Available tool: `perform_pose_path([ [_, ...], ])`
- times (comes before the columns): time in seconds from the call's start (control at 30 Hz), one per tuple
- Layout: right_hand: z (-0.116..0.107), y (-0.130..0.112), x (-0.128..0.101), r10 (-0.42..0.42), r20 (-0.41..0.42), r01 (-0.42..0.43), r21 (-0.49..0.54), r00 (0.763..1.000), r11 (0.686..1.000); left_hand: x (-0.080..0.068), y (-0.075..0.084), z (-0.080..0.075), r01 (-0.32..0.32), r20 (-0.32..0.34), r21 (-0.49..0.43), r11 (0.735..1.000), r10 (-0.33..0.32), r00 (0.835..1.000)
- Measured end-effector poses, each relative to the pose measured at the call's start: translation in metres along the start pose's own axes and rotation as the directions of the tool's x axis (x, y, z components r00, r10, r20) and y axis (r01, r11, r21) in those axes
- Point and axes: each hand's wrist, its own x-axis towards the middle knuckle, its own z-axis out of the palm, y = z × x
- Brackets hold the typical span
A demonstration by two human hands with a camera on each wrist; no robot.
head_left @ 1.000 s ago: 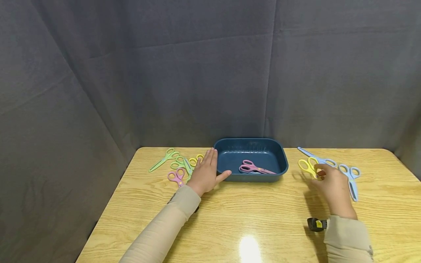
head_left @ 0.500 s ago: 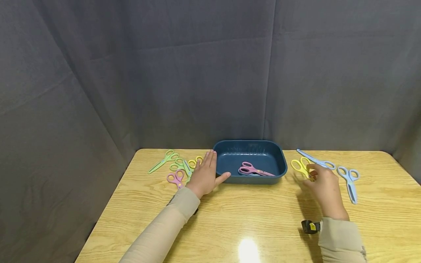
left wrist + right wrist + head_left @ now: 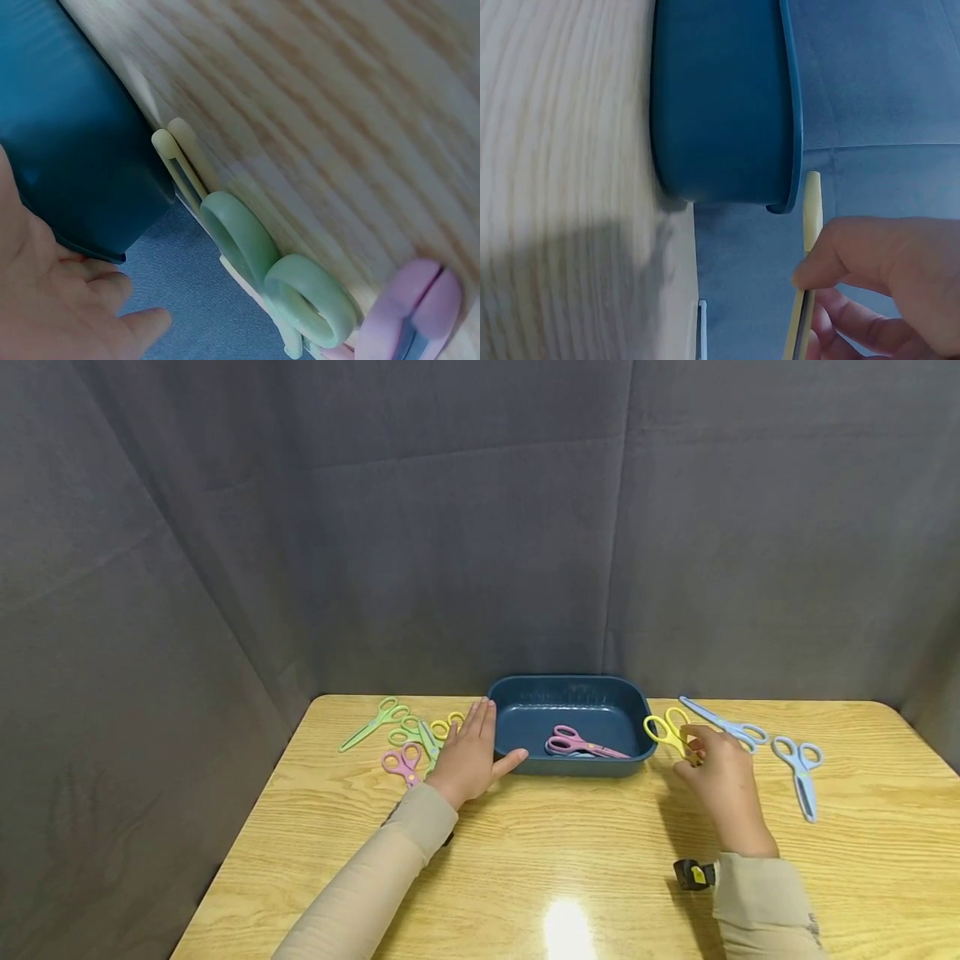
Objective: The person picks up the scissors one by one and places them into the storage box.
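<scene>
My right hand (image 3: 722, 785) pinches a pair of yellow scissors (image 3: 666, 732) between thumb and fingers, raised over the table just right of the dark blue tray (image 3: 577, 767). In the right wrist view the yellow scissors (image 3: 812, 214) show edge-on, near the level of the tray's rim (image 3: 796, 150). My left hand (image 3: 468, 756) lies with straight fingers along the tray's left rim, thumb spread at the front corner. Inside the tray are pink scissors (image 3: 577, 742) with a blue pair partly hidden under them.
Left of the tray lie green scissors (image 3: 375, 724), pink scissors (image 3: 403, 762), another green pair (image 3: 427, 741) and yellow scissors (image 3: 447, 725) partly behind my left hand. Two blue pairs lie at right, one farther back (image 3: 723, 722) and one nearer (image 3: 801, 775). A grey curtain (image 3: 465, 527) stands behind the table.
My right hand has carried the yellow scissors leftward, and their handle loops now overlap the tray's right rim in the head view. My left hand has stayed at the tray.
</scene>
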Motion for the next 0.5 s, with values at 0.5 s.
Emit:
perform_pose_path([
  [0.5,-0.001,-0.0073,0.0026,-0.032,-0.031,0.032,0.008,0.999,0.999,-0.0012,0.0024,-0.0029,0.005,0.007,-0.008,1.0,-0.005,1.0],
])
